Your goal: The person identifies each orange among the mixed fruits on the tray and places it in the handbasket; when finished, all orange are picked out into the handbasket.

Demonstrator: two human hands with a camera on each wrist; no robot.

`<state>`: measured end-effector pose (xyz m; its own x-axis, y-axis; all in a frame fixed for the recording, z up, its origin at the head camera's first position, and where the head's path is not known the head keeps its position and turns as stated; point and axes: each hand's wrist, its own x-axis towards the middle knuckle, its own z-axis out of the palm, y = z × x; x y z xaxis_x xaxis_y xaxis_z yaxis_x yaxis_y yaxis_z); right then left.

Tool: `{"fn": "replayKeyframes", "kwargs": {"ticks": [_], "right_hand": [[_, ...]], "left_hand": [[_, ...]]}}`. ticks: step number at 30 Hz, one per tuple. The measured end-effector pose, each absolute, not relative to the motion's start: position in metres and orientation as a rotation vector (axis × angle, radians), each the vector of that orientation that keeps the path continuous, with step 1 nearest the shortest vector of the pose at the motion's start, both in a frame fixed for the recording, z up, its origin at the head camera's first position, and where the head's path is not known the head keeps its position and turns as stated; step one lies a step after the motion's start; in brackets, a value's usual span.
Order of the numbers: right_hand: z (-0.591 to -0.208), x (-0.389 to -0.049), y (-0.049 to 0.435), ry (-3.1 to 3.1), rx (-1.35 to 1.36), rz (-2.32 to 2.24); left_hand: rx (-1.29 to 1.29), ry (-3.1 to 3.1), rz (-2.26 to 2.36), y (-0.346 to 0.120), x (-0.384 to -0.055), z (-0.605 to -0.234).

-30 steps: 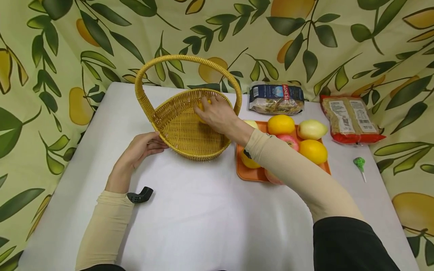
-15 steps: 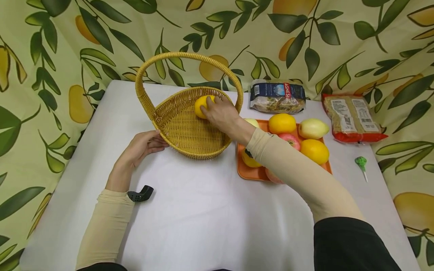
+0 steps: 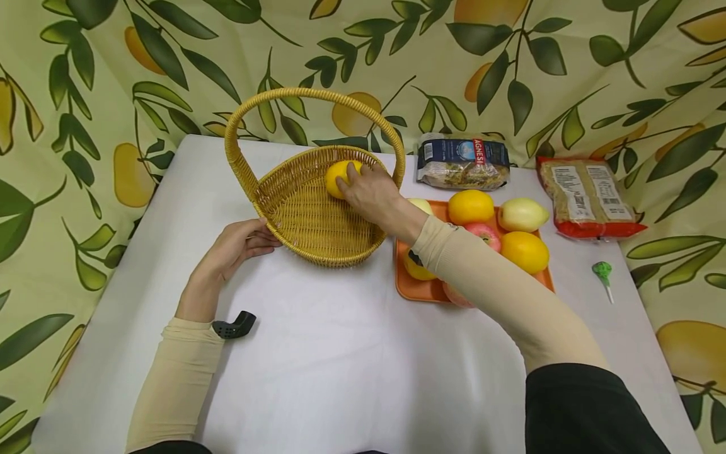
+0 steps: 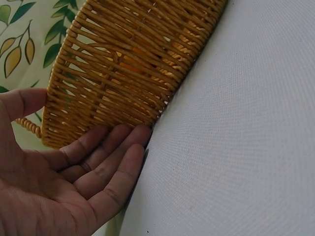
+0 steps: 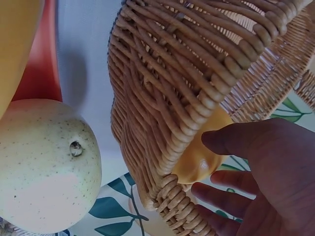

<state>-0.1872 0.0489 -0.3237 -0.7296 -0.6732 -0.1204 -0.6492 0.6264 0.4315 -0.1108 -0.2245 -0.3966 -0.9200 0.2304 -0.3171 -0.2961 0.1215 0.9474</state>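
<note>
The left arm (image 3: 180, 378) points toward one o'clock, the left hand (image 3: 241, 244) gently curved, its thumb (image 4: 29, 102) apart. The right arm (image 3: 505, 290) stretches toward ten o'clock, the right hand (image 3: 374, 194) knuckles up, thumb (image 5: 234, 140) spread from loosely bent fingers (image 5: 224, 200).

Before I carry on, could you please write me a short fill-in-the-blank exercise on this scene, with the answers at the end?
1. By the right hand, inside the basket, is a fruit coloured ____.
2. The left hand touches the basket's ____ rather than its inside.
3. The tray to the right of the basket is coloured ____.
4. The red label on the blue packet reads ____.

Missing words: yellow; outside; orange; AGNESI.
</note>
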Motion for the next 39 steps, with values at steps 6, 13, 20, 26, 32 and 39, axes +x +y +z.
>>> {"fn": "replayKeyframes", "kwargs": {"ticks": [6, 13, 20, 26, 32, 39], "right_hand": [[-0.322, -0.18, 0.054, -2.723, 1.164, -0.605], [-0.309, -0.16, 0.074, -2.605, 1.317, -0.308], [-0.292, -0.129, 0.118, -2.398, 1.335, 0.0], [-0.282, -0.112, 0.176, -2.38, 1.202, 0.112], [-0.283, -0.102, 0.234, -2.594, 0.951, 0.149], [-0.307, -0.095, 0.296, -2.851, 0.65, 0.163]], "left_hand": [[-0.063, 2.023, 1.846, -0.224, -0.111, -0.396], [-0.052, 2.021, 1.847, -0.225, -0.112, -0.396], [-0.061, 2.018, 1.853, -0.225, -0.112, -0.396], [-0.067, 2.008, 1.854, -0.225, -0.112, -0.396], [-0.067, 2.02, 1.848, -0.227, -0.113, -0.397], [-0.059, 2.017, 1.849, -0.226, -0.113, -0.397]]}}
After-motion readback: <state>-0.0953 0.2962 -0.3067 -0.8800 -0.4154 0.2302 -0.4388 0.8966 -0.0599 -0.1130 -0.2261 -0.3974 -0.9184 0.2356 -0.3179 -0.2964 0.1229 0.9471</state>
